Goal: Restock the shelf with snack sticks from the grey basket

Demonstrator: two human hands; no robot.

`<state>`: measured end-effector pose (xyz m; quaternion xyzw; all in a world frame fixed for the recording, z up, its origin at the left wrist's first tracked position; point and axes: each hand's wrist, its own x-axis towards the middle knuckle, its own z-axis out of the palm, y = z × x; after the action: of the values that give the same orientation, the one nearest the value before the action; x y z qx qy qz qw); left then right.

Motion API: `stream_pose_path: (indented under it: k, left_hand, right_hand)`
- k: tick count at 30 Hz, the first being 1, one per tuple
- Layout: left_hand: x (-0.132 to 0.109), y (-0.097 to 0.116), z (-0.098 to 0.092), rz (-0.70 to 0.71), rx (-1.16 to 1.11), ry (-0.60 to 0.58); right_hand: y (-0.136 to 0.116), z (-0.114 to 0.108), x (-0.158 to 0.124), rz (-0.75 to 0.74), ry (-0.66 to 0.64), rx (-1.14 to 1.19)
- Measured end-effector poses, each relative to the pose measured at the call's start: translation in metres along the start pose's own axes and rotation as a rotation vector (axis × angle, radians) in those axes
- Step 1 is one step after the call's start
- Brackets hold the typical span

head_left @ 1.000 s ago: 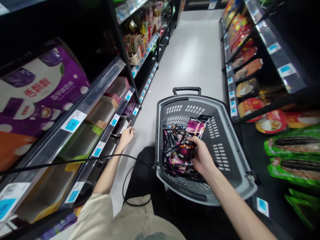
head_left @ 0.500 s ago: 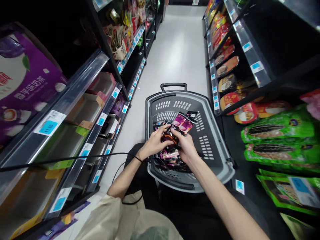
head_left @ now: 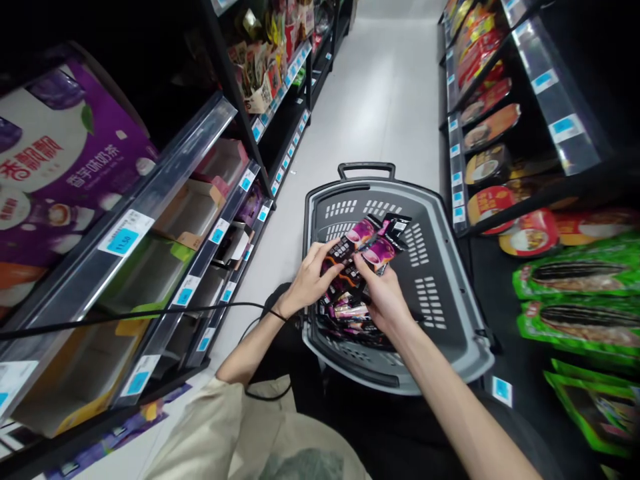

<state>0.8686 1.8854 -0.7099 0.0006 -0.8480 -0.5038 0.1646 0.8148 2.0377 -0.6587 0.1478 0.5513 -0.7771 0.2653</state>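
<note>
A grey plastic shopping basket (head_left: pixel 450 320) stands on the aisle floor in front of me, with several small black and purple sachets (head_left: pixel 345 313) heaped in its near left part. Both hands are over that heap. My right hand (head_left: pixel 385 300) is closed round a bunch of purple and black sachets (head_left: pixel 375 243) held up over the basket. My left hand (head_left: pixel 311 280) pinches the same bunch from the left side, fingers curled on the packets.
Dark shelves line both sides of a narrow white-floored aisle (head_left: pixel 385 113). On the left are a purple carton (head_left: pixel 65 173), open cardboard trays (head_left: pixel 195 213) and blue price tags. On the right are bowl noodles (head_left: pixel 487 130) and green packets (head_left: pixel 575 280). A black cable (head_left: pixel 150 313) runs across the left.
One second ago my left hand was at the lower left shelf edge; it has come over to the basket and joined my right hand on the sachets. The view has shifted slightly.
</note>
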Motion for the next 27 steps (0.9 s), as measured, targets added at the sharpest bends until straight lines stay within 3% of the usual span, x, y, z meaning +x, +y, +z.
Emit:
stream_pose_path:
  k: [3, 8, 10, 14, 16, 19, 24, 27]
  left_hand:
    - [0.000, -0.020, -0.022, -0.031, 0.082, 0.096]
    - [-0.019, -0.080, -0.073, -0.136, 0.296, 0.185]
    - [-0.034, -0.102, -0.091, -0.263, 0.452, 0.153]
    - [-0.064, -0.132, -0.119, -0.647, 0.846, -0.007]
    - [-0.072, -0.142, -0.128, -0.756, 0.935, -0.007]
    - [-0.068, -0.160, -0.140, -0.835, 1.006, 0.046]
    - [-0.036, -0.193, -0.158, -0.934, 1.030, 0.069]
    - [-0.025, -0.198, -0.160, -0.962, 1.039, 0.052]
  right_hand:
    - [-0.003, -0.004, 0.003, 0.059, 0.038, -0.040]
    - [-0.007, -0.010, 0.005, 0.121, 0.058, -0.046]
    - [-0.007, -0.010, 0.004, 0.122, 0.045, -0.060]
    - [-0.007, -0.009, 0.002, 0.136, 0.055, -0.090]
    - [-0.007, -0.008, 0.001, 0.142, 0.060, -0.086]
    - [-0.006, -0.008, -0.001, 0.152, 0.069, -0.080]
    - [-0.007, -0.008, -0.003, 0.136, 0.071, -0.084]
    - [-0.008, -0.007, -0.004, 0.138, 0.072, -0.085]
